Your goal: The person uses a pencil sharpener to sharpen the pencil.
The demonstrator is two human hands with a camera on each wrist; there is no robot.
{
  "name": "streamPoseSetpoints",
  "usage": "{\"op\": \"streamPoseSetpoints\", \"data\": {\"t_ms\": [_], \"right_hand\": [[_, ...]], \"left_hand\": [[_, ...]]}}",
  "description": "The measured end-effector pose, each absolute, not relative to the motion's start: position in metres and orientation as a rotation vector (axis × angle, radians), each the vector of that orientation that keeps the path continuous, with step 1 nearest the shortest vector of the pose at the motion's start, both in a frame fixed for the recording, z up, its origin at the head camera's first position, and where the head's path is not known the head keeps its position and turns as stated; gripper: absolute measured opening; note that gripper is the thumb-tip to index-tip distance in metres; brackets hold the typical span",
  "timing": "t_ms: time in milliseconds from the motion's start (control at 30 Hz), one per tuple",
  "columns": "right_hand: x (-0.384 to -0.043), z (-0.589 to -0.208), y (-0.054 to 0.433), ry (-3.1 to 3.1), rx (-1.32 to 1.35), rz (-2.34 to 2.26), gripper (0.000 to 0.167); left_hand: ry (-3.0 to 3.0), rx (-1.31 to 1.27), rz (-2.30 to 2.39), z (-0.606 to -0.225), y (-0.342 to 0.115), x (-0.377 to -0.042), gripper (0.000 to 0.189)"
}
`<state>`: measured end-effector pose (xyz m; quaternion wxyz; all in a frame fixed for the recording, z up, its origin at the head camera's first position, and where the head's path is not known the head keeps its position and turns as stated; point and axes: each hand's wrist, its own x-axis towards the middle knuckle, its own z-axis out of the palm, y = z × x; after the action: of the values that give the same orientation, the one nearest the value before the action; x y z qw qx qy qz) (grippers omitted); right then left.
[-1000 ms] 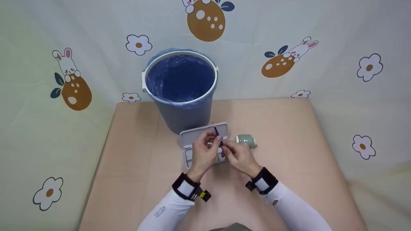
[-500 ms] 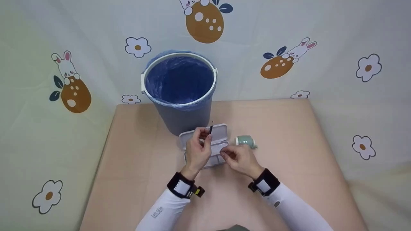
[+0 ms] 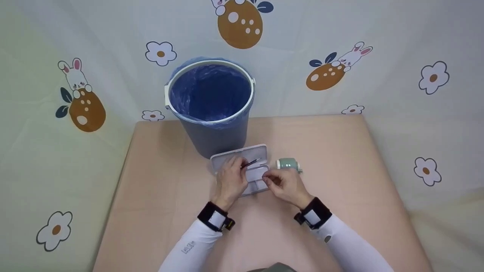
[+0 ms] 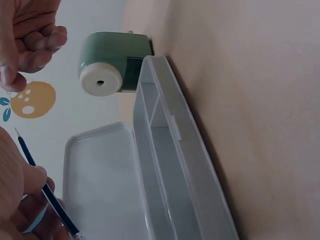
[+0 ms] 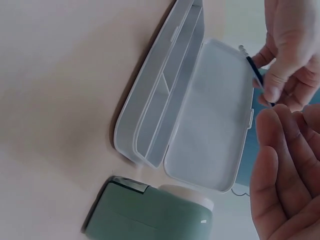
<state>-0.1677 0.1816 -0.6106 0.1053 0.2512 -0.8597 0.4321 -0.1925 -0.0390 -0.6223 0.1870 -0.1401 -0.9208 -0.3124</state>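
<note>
My left hand (image 3: 231,182) pinches a slim dark pencil (image 4: 61,214) between thumb and fingers. Its sharpened tip points toward my right hand, and its silvery end shows in the right wrist view. My right hand (image 3: 288,186) hovers to the right with loosely curled fingers; nothing shows between them in the wrist views. Beneath both hands lies a pale grey pencil case (image 4: 187,145) with its lid (image 5: 212,117) flipped back. The visible compartments hold nothing. A green pencil sharpener (image 4: 112,47) with a white round front stands to the case's right, partly behind my right hand in the head view.
Behind the case stands a tall grey-blue bin (image 3: 215,139) lined with a blue bag. All of it rests on a peach-covered table (image 3: 159,211). Patterned curtains (image 3: 287,41) with rabbits and flowers enclose the back and sides.
The hands have separated; both were on the pencil a second ago. My left hand has shifted left and tipped the pencil from nearly upright to pointing right. My right hand has moved slightly right.
</note>
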Motion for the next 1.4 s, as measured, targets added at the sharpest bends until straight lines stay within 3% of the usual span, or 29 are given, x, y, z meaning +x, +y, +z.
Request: {"op": "streamPoseSetpoints", "data": {"t_ms": [467, 633, 867, 1200, 1400], "right_hand": [[-0.168, -0.624, 0.194, -2.558, 0.659, 1.037, 0.005], [-0.176, -0.634, 0.203, -2.409, 0.616, 0.685, 0.021], [-0.185, -0.643, 0.216, -2.529, 0.518, 0.589, 0.048], [-0.184, -0.651, 0.226, -2.750, 0.473, 0.575, 0.067], [-0.184, -0.650, 0.228, -2.795, 0.482, 0.581, 0.069]], "left_hand": [[-2.828, -0.418, -0.523, -0.652, -0.039, -0.194, 0.011], [-2.859, -0.398, -0.481, -0.657, -0.039, -0.193, 0.013], [-2.891, -0.398, -0.456, -0.662, -0.041, -0.194, 0.026], [-2.924, -0.395, -0.527, -0.663, -0.043, -0.196, 0.027], [-2.949, -0.403, -0.518, -0.663, -0.042, -0.200, 0.023]]}}
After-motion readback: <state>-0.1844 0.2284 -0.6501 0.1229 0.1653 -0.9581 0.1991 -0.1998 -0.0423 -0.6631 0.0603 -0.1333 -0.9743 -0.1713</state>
